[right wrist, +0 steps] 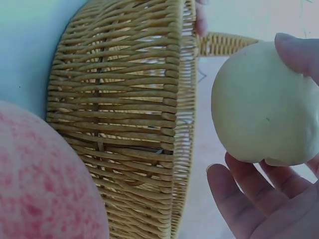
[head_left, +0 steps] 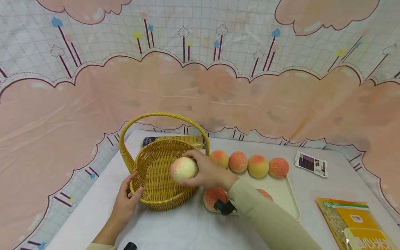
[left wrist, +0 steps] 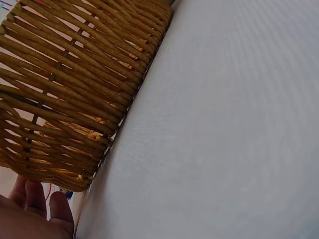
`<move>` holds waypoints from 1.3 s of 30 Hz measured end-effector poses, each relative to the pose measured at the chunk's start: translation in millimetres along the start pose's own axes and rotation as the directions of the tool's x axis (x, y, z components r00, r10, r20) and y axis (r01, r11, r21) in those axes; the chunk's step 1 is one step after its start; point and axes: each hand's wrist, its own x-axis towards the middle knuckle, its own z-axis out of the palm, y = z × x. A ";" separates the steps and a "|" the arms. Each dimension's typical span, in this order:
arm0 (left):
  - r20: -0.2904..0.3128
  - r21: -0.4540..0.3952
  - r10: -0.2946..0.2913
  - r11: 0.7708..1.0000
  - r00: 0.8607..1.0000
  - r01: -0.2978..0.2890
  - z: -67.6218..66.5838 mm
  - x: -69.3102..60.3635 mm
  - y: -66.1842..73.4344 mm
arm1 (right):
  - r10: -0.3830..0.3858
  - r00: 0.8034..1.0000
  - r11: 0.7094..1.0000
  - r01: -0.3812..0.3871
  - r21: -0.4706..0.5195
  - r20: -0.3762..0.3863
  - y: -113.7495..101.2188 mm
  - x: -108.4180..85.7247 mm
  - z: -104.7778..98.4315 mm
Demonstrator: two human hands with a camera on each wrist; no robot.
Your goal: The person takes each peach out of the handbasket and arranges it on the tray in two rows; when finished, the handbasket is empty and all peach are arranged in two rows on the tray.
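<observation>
My right hand point(head_left: 206, 170) holds a pale peach point(head_left: 183, 170) with a pink blush over the opening of a yellow wicker basket point(head_left: 160, 203). In the right wrist view, thumb and fingers are curled about the peach point(right wrist: 264, 104), which is level with the basket's rim and apart from it. At the basket's left side, my left hand point(head_left: 123, 199) grips the rim below the foot of the tall arched handle point(head_left: 162, 114). The left wrist view catches only its fingertips point(left wrist: 60, 209) by the woven wall. No fruit shows in the visible part of the basket.
Right of the basket, several peaches point(head_left: 238, 161) line the back of a cream tray point(head_left: 289, 198); others lie at its front, partly behind my right sleeve. A yellow-and-blue packet point(head_left: 195, 140) lies behind the basket. Farther right are a small white-and-purple packet point(head_left: 311, 164) and a grain bag point(head_left: 356, 222).
</observation>
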 end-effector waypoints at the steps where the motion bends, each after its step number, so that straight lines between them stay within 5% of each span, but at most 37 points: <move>1: 0.003 -0.004 -0.001 1.000 1.000 0.001 -0.1 -0.5 0.1 | -0.001 1.000 1.000 0.001 0.009 -0.001 -0.3 -1.9 -0.3; 13: 0.013 -0.014 0.001 1.000 1.000 -0.001 -0.6 -0.5 0.1 | -0.071 0.997 0.997 0.069 -0.029 -0.041 -2.5 -29.3 -5.0; 39: 0.020 -0.067 0.017 0.998 1.000 -0.016 -0.2 -0.4 -1.7 | 0.032 0.980 0.997 -0.016 0.082 -0.195 24.5 -100.0 -34.6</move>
